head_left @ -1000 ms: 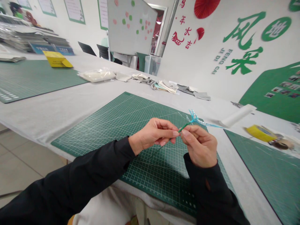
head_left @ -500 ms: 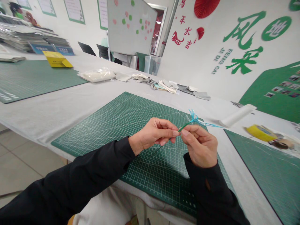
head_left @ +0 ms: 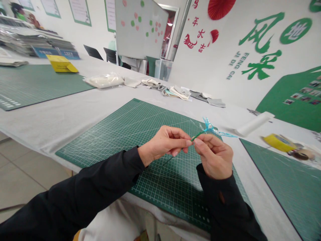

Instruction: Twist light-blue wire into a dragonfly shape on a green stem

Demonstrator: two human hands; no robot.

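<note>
Above the green cutting mat (head_left: 112, 134), both hands meet at a thin green stem (head_left: 198, 135). My left hand (head_left: 167, 143) pinches the stem's lower part between thumb and fingers, and a thin dark wire end sticks out below it. My right hand (head_left: 215, 155) is closed on the stem just beside the left fingertips. At the upper end of the stem, a light-blue flower-like piece (head_left: 209, 126) with clear beads fans out above the right fingers, its pointed blue strands reaching right.
Two more cutting mats lie at the left (head_left: 45, 83) and right (head_left: 288, 180). A yellow roll (head_left: 279, 142) and a white roll (head_left: 255, 124) sit at the right. Cloth pieces (head_left: 179, 92), a plastic bag (head_left: 104, 80) and a yellow box (head_left: 61, 63) are farther back.
The blue piece has turned slightly, its strands now spread a little differently. Both hands keep nearly the same place.
</note>
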